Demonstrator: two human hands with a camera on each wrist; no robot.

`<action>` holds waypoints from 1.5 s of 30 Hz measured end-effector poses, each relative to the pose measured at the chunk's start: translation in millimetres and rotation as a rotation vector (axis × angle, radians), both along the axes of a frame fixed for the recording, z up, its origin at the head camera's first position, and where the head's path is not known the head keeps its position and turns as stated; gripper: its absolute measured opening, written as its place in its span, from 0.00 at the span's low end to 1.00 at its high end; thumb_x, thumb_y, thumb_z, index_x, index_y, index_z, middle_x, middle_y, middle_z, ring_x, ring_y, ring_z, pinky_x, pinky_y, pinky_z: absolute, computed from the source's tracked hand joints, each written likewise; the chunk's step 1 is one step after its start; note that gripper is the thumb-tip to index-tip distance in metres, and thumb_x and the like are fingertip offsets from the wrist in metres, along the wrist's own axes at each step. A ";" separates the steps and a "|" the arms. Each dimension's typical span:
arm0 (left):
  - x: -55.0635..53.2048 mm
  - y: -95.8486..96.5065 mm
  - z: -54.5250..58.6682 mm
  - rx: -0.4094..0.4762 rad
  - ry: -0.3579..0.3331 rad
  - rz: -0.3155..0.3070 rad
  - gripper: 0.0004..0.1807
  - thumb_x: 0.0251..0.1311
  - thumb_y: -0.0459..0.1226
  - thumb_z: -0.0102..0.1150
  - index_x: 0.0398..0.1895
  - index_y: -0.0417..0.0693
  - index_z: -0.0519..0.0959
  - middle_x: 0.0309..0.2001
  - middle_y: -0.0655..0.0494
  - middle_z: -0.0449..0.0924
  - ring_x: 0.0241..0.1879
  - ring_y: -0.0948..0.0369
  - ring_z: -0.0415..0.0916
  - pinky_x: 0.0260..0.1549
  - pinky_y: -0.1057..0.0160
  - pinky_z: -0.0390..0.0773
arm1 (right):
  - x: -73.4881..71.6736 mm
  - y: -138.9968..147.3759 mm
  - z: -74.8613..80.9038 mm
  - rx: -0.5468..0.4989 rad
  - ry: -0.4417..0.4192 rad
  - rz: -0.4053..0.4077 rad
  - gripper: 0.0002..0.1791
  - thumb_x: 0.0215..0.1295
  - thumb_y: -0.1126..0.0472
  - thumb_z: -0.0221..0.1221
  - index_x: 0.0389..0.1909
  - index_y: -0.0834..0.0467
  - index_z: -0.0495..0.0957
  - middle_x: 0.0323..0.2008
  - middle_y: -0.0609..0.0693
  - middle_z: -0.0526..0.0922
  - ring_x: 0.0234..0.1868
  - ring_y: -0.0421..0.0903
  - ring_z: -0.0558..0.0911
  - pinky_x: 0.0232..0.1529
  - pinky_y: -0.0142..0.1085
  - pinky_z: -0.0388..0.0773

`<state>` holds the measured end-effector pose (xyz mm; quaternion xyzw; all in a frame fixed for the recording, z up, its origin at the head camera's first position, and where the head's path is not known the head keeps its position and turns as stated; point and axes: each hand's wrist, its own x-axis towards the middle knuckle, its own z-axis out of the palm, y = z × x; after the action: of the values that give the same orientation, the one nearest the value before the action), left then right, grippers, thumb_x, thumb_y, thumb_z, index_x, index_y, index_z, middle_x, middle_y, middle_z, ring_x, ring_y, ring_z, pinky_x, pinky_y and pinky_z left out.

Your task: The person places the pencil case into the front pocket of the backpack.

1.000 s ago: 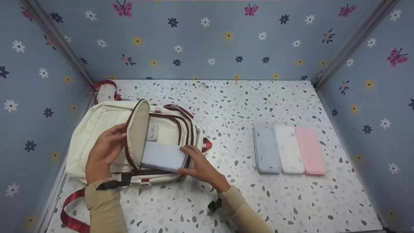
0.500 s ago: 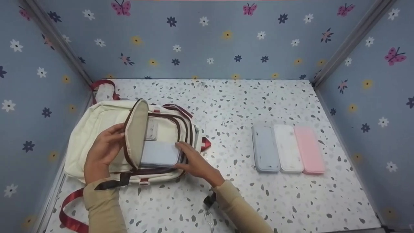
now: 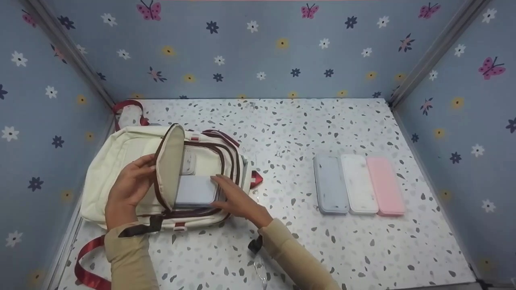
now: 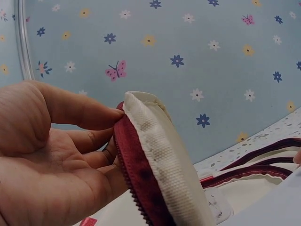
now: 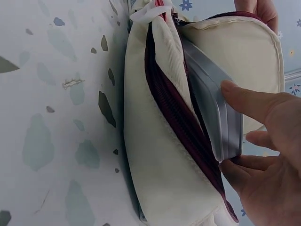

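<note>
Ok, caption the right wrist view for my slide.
Right fingers grip a case partly inside a cream bag; left fingers hold its flap open.

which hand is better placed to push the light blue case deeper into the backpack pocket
Probably the right hand: it grips the light blue case by the end away from the pocket flap. The left hand pinches that flap's edge, holding it raised, so it seems better used there.

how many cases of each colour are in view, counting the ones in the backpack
Light blue: 2 (the held blue case and the blue case in the row)
White: 2 (the white case in the row and the partly hidden white case)
Pink: 1 (the pink case in the row)
Total: 5
</note>
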<state>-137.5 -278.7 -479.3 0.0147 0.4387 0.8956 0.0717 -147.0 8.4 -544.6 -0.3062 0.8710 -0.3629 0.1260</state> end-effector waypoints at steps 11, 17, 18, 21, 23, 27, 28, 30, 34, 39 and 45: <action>-1.3 -0.9 -1.5 -0.002 -0.012 0.004 0.20 0.67 0.19 0.33 0.45 0.39 0.76 0.44 0.51 0.79 0.45 0.60 0.77 0.45 0.66 0.75 | -7.2 -13.6 0.3 0.032 0.010 0.016 0.43 0.58 0.54 0.66 0.72 0.54 0.55 0.71 0.54 0.60 0.72 0.46 0.59 0.71 0.35 0.55; -1.8 -1.0 -2.1 -0.005 -0.005 0.005 0.21 0.67 0.19 0.32 0.45 0.40 0.77 0.44 0.52 0.79 0.44 0.60 0.76 0.45 0.66 0.75 | -8.1 -22.1 -1.1 0.046 0.003 0.013 0.42 0.59 0.54 0.65 0.72 0.54 0.56 0.71 0.54 0.60 0.72 0.46 0.59 0.71 0.35 0.55; -1.6 -1.1 -2.2 -0.008 -0.001 0.002 0.21 0.67 0.19 0.32 0.45 0.40 0.77 0.44 0.52 0.79 0.44 0.60 0.76 0.45 0.66 0.75 | -8.0 -23.4 -1.4 0.049 0.001 0.010 0.43 0.59 0.54 0.66 0.72 0.54 0.56 0.71 0.54 0.60 0.72 0.46 0.60 0.71 0.35 0.55; -0.9 -1.6 -2.5 -0.026 0.006 -0.004 0.21 0.67 0.19 0.32 0.46 0.41 0.77 0.44 0.52 0.78 0.44 0.60 0.76 0.45 0.66 0.75 | -7.7 -27.4 -2.3 0.060 0.009 0.003 0.43 0.58 0.54 0.66 0.72 0.54 0.56 0.70 0.54 0.61 0.71 0.47 0.61 0.70 0.35 0.57; -0.6 -1.8 -2.7 -0.037 0.008 -0.006 0.21 0.68 0.20 0.31 0.47 0.41 0.76 0.45 0.52 0.78 0.44 0.60 0.76 0.45 0.66 0.75 | -7.8 -29.8 -3.3 0.072 0.021 -0.001 0.43 0.57 0.55 0.67 0.72 0.54 0.56 0.70 0.54 0.62 0.70 0.46 0.62 0.69 0.34 0.58; -1.0 -1.3 -2.8 -0.043 0.000 0.000 0.21 0.67 0.19 0.31 0.47 0.40 0.76 0.45 0.52 0.78 0.44 0.60 0.76 0.45 0.66 0.75 | -8.5 -34.7 -4.3 0.082 0.054 -0.005 0.44 0.56 0.55 0.68 0.71 0.55 0.57 0.68 0.53 0.64 0.69 0.47 0.65 0.68 0.33 0.60; -1.1 -1.3 -2.9 -0.037 -0.001 0.000 0.22 0.67 0.19 0.30 0.47 0.40 0.76 0.45 0.51 0.78 0.44 0.60 0.76 0.45 0.66 0.75 | -8.5 -35.6 -4.2 0.087 0.062 -0.005 0.44 0.55 0.55 0.68 0.71 0.55 0.58 0.67 0.53 0.65 0.68 0.46 0.65 0.68 0.33 0.61; -1.1 -1.2 -2.9 -0.025 -0.007 0.004 0.22 0.67 0.19 0.30 0.46 0.40 0.77 0.45 0.51 0.78 0.44 0.60 0.77 0.45 0.66 0.75 | -8.4 -37.8 -3.9 0.092 0.079 -0.008 0.44 0.55 0.55 0.69 0.70 0.56 0.58 0.66 0.53 0.66 0.67 0.46 0.67 0.67 0.33 0.62; -0.6 -2.0 -3.5 -0.011 -0.012 0.002 0.22 0.67 0.19 0.30 0.46 0.39 0.77 0.45 0.51 0.78 0.43 0.59 0.77 0.44 0.65 0.76 | -6.1 -41.1 -3.7 0.121 0.098 -0.022 0.44 0.55 0.54 0.69 0.70 0.56 0.59 0.65 0.54 0.68 0.65 0.46 0.69 0.65 0.32 0.65; 0.4 -3.2 -4.0 0.004 -0.001 -0.006 0.22 0.67 0.19 0.30 0.47 0.39 0.76 0.45 0.50 0.78 0.43 0.59 0.77 0.44 0.66 0.75 | -2.3 -44.3 -2.9 0.157 0.132 -0.024 0.43 0.57 0.53 0.68 0.70 0.57 0.58 0.62 0.57 0.69 0.62 0.48 0.71 0.63 0.33 0.67; 0.9 -2.5 -2.1 -0.015 -0.007 0.004 0.21 0.67 0.19 0.31 0.47 0.39 0.76 0.45 0.51 0.78 0.43 0.59 0.77 0.44 0.66 0.75 | 0.3 -50.9 -0.4 0.189 0.188 -0.034 0.41 0.56 0.53 0.68 0.68 0.59 0.60 0.58 0.58 0.73 0.57 0.49 0.75 0.60 0.35 0.70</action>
<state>-136.6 -281.2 -481.5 0.0103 0.4454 0.8924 0.0718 -146.7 -42.4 -545.0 -0.3107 0.9144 -0.2510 0.0657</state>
